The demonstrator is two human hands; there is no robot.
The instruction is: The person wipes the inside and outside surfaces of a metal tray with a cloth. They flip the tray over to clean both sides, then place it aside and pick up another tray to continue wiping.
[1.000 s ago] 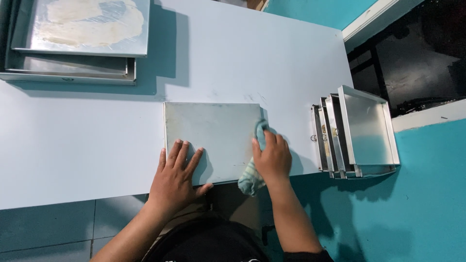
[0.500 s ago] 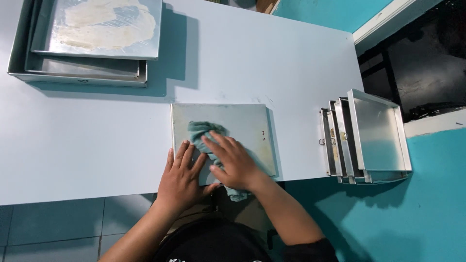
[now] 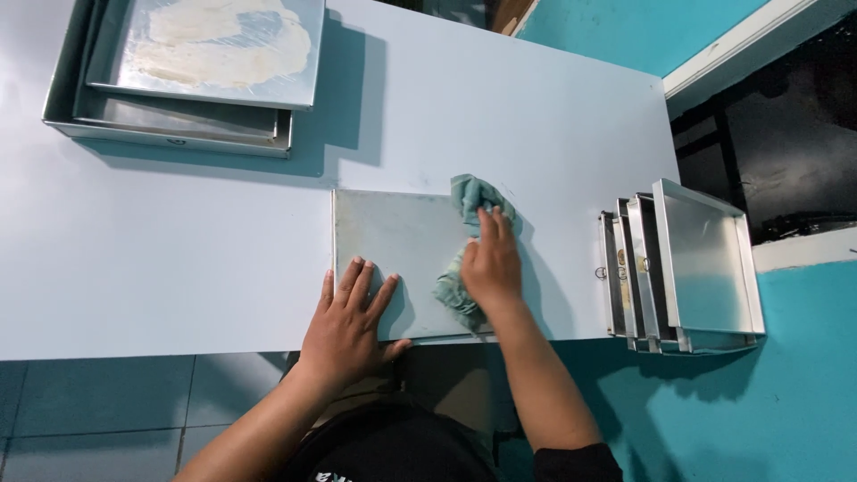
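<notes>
Head view, looking straight down on a pale blue bench (image 3: 178,259). Flat metal sheet pan (image 3: 393,250) lying near the front edge, roughly centre. Left hand (image 3: 350,321) spread flat on the pan's near-left corner, fingers splayed, nothing in its grip, just pressing down. Right hand (image 3: 491,263) on a crumpled teal cloth (image 3: 471,201), palm and fingers laid over it, loose grip bunching the rag against the pan's right side. Part of the cloth sticking out past the fingertips toward the far edge, another bit trailing down by the wrist near the front edge of the pan.

Stuff around: stack of nested metal trays (image 3: 170,120) up in the far-left corner, well apart from the hands. Top tray (image 3: 214,49) sitting a bit askew on the stack with a smeary cream-coloured film across its surface. Off to the right, a row of empty trays stood on edge (image 3: 683,268) at the bench's right end, leaning against each other, near the right hand but not touching it. Nothing between the hands and the pan, only the right forearm covering the pan's near-right corner. Teal wall (image 3: 786,393) on the right, dark window opening (image 3: 786,143) above it, grey tiled floor (image 3: 116,402) under the bench front. Dark shirt at the bottom of frame.
</notes>
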